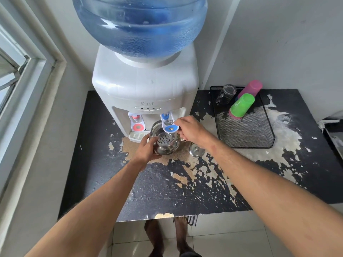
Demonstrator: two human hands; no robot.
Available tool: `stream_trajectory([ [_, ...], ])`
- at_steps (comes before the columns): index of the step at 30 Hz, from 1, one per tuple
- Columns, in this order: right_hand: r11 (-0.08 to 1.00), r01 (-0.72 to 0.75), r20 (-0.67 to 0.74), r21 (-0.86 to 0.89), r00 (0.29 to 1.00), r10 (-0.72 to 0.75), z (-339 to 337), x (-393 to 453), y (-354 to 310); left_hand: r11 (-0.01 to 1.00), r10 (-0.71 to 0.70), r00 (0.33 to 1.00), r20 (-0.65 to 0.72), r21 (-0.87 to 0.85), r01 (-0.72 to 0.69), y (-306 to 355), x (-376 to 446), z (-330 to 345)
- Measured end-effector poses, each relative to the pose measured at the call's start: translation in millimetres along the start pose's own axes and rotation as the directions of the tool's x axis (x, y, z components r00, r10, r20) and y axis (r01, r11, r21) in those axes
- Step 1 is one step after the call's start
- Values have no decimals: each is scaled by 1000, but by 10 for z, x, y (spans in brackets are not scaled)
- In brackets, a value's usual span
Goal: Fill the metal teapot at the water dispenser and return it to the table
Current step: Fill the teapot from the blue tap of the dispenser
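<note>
**Teapot under the blue tap, both hands engaged**

Risks first. Overflow, if the blue tap lever (170,125) stays pressed too long; no stream or water level readable from here, so fill height only guessable. A slip of the metal teapot (164,140) off line with the spout, sending water onto the peeling black table (185,190) instead of through the strainer basket visible in the open mouth. A wet steel body sliding in the supporting palm as weight builds. A knock to the teapot lid (196,149), lying loose on the table just right of the teapot, directly under the right forearm.

Task's thing: teapot directly below the blue tap, at the front of the water dispenser (144,89), lidless, seemingly held just clear of the table, though contact not certain.

Left hand (148,151): reaching forward from the near side of the teapot, fingers curled round the lower left of the body, thumb up near the rim, cupping and steadying.

Right hand (191,129): just right of the teapot, arm stretched in diagonally, wrist level, fingertips pinching the blue lever's end; lower fingers curled by the teapot's right side, possibly on its handle, not clear enough to tell.

Red tap (137,124) left of the teapot, untouched.
</note>
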State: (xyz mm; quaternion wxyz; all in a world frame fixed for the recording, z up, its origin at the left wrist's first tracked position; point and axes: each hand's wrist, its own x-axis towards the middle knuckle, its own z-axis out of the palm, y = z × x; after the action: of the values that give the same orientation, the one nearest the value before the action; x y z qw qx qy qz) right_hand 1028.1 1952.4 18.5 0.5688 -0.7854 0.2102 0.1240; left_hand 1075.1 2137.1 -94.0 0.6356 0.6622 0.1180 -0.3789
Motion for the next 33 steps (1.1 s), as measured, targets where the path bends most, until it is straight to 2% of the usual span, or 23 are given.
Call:
stream_trajectory([
  [6,998,22,26,-65,999,-20,-30,-47,-70,1000,0,1000,-14,18,0,32,-28,-4],
  [33,993,8,-6,-119,1000,-9,-18,-50,-67,996,89,989,-120,-8,-91,166,-148,33],
])
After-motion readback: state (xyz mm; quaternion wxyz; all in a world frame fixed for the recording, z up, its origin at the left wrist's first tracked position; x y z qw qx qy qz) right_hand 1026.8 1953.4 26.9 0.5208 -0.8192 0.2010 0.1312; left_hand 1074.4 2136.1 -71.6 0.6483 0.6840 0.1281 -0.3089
